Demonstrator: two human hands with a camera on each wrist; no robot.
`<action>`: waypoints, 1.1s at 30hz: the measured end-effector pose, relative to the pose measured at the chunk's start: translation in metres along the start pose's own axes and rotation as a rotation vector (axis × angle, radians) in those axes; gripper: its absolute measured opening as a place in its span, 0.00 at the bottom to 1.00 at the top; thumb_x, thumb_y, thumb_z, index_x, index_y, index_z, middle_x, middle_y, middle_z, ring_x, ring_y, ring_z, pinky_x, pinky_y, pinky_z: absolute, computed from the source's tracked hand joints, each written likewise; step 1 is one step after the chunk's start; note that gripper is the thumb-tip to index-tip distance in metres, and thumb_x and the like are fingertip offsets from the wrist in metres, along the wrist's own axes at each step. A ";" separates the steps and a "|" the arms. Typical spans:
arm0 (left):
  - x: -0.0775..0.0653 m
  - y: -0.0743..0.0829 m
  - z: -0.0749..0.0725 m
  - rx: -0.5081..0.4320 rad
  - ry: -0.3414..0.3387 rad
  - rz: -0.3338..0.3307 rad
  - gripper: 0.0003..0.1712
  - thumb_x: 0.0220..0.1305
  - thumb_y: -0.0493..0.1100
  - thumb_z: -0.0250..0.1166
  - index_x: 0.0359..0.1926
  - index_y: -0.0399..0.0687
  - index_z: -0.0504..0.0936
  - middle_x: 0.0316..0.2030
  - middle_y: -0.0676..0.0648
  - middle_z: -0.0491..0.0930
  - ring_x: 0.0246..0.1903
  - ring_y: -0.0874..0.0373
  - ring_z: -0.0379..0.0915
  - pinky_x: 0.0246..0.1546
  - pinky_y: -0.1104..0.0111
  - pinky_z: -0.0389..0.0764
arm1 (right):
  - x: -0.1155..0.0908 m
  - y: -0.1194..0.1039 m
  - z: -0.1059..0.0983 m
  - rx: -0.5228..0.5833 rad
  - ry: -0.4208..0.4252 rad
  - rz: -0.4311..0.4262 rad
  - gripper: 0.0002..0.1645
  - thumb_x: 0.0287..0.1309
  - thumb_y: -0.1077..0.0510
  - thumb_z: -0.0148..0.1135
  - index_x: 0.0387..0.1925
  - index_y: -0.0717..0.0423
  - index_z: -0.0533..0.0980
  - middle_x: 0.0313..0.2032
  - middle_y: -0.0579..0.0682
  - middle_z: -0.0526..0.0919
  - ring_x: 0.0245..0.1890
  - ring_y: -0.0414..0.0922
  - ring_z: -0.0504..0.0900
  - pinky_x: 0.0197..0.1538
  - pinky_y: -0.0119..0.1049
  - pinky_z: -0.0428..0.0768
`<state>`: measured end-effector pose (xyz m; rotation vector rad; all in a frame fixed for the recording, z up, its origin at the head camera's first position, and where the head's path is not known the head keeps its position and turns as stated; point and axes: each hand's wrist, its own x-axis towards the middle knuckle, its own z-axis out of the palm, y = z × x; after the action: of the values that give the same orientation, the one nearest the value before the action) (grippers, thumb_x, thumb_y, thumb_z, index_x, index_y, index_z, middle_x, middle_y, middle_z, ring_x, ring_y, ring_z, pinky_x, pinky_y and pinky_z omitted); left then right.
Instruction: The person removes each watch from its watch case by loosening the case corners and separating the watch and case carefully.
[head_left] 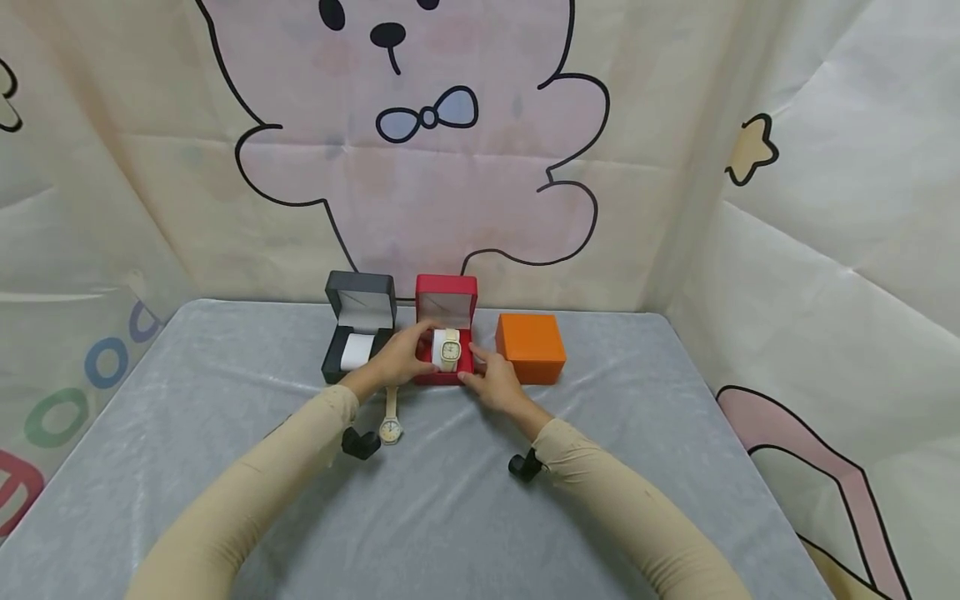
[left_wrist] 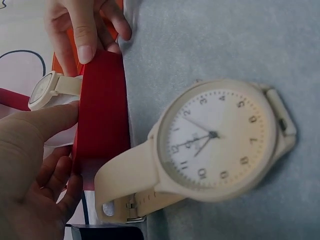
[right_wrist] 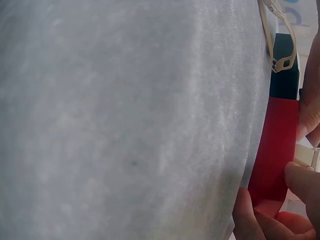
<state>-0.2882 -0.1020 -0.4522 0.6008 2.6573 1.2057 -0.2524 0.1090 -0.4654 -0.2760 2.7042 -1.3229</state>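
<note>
A red watch box (head_left: 444,379) stands with its lid raised, and a cream watch (head_left: 450,351) sits on the white cushion inside. My left hand (head_left: 398,356) holds the box's left side, thumb at the front rim by the cushion and fingers curled outside. Over at the right side my right hand (head_left: 495,382) grips the front right corner, its thumb on the rim in the right wrist view. A second cream watch (left_wrist: 215,140) with a round dial lies on the cloth, near the left wrist. Parts of both hands' fingers are hidden behind the box.
Left of the red box stands a dark watch box (head_left: 330,358), lid up, with a white cushion (head_left: 357,352) inside. An orange box (head_left: 531,348) sits at the right. Grey cloth (head_left: 442,517) covers the table, and a printed curtain (head_left: 660,208) hangs behind.
</note>
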 end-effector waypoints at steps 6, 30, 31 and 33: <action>0.001 0.000 -0.001 0.056 0.003 0.025 0.41 0.57 0.38 0.76 0.70 0.50 0.68 0.56 0.40 0.81 0.55 0.48 0.77 0.60 0.53 0.79 | 0.001 0.002 -0.001 -0.003 0.010 -0.012 0.38 0.65 0.60 0.67 0.72 0.63 0.65 0.69 0.63 0.73 0.60 0.55 0.82 0.58 0.46 0.82; 0.001 -0.004 -0.004 0.272 0.020 0.127 0.42 0.56 0.45 0.77 0.70 0.53 0.68 0.50 0.42 0.85 0.47 0.51 0.81 0.51 0.53 0.83 | -0.001 -0.001 0.001 -0.006 -0.001 -0.018 0.37 0.65 0.62 0.67 0.71 0.66 0.65 0.69 0.63 0.73 0.59 0.57 0.83 0.57 0.47 0.83; 0.001 -0.003 -0.005 0.270 0.027 0.126 0.42 0.56 0.45 0.77 0.70 0.53 0.68 0.49 0.42 0.85 0.46 0.51 0.81 0.50 0.54 0.83 | -0.001 -0.001 0.001 -0.004 -0.001 -0.018 0.37 0.65 0.61 0.67 0.71 0.66 0.65 0.69 0.63 0.73 0.59 0.56 0.83 0.57 0.46 0.83; 0.001 -0.003 -0.006 0.248 0.044 0.130 0.42 0.56 0.45 0.76 0.70 0.54 0.68 0.49 0.42 0.86 0.46 0.51 0.82 0.49 0.54 0.83 | -0.001 -0.002 0.000 -0.003 0.007 -0.025 0.37 0.65 0.61 0.67 0.71 0.66 0.65 0.69 0.62 0.73 0.58 0.56 0.83 0.57 0.46 0.83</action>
<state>-0.2921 -0.1075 -0.4499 0.8042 2.8680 0.9336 -0.2515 0.1081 -0.4639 -0.3068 2.7173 -1.3281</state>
